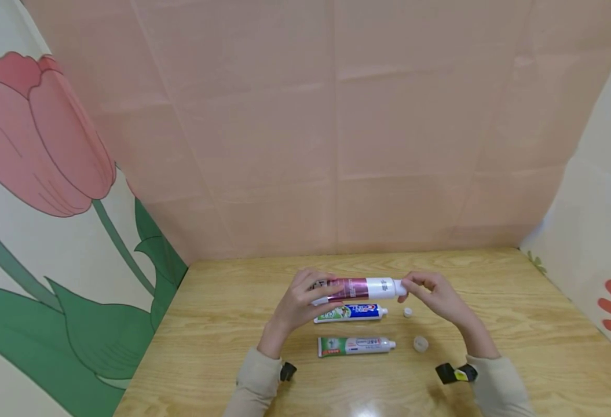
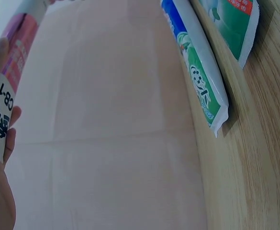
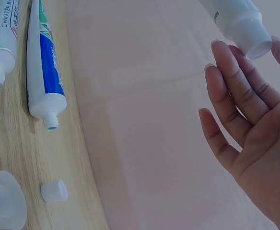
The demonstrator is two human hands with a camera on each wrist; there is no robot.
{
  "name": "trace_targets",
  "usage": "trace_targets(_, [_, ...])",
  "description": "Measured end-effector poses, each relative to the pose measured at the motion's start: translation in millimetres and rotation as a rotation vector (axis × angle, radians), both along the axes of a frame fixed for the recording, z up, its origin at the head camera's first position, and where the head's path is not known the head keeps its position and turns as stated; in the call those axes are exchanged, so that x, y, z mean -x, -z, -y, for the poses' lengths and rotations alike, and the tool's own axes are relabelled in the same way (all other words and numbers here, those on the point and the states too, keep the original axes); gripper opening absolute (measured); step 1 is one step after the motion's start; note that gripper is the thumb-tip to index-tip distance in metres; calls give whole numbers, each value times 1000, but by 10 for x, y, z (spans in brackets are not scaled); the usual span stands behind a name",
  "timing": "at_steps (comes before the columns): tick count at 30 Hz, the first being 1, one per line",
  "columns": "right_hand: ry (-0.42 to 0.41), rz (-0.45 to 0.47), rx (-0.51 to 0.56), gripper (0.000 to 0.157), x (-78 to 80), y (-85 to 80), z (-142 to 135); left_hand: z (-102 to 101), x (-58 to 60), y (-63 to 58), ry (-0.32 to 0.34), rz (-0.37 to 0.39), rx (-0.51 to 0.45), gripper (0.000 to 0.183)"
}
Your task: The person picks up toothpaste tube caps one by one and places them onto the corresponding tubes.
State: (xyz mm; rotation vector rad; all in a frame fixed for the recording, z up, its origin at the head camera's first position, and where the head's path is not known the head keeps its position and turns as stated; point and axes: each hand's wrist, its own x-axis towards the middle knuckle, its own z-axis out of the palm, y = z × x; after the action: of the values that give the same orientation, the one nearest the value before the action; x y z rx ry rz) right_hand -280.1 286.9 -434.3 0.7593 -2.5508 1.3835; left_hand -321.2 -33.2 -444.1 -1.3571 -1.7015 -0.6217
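My left hand grips a pink-and-white toothpaste tube around its flat end, holding it level above the table. At the tube's other end, my right hand pinches the white cap between thumb and fingers. In the right wrist view the cap is still on the tube, with fingertips at its sides. Just below the held tube lies a blue-and-green toothpaste tube, its nozzle bare. Nearer the front is a green-and-white toothpaste tube, also uncapped.
A small white cap lies right of the blue-and-green tube. A wider white cap rests right of the green-and-white one. The wooden table meets a pink cloth backdrop at its far edge.
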Motion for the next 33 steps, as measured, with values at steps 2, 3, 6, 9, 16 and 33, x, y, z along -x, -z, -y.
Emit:
trace_targets(2, [-3, 0, -5, 23, 5, 6, -6, -6, -2, -5, 0, -2, 1, 40])
trace_targets(3, [-6, -2, -10, 24, 9, 11, -8, -10, -2, -7, -1, -4, 2, 39])
trace_targets(6, [-6, -13, -17, 26, 11, 13, -3, -10, -5, -12, -5, -10, 5, 40])
trace_targets(9, [3, -25, -22, 27, 7, 6, 4, -7, -7, -10, -8, -5, 6, 40])
trace_targets(16, [19, -85, -14, 23, -4, -9, -2, 23, -16, -11, -19, 15, -5, 39])
trace_targets(33, [-74, -104, 169, 42, -30, -38, 35, 66, 9, -29, -17, 6, -31, 40])
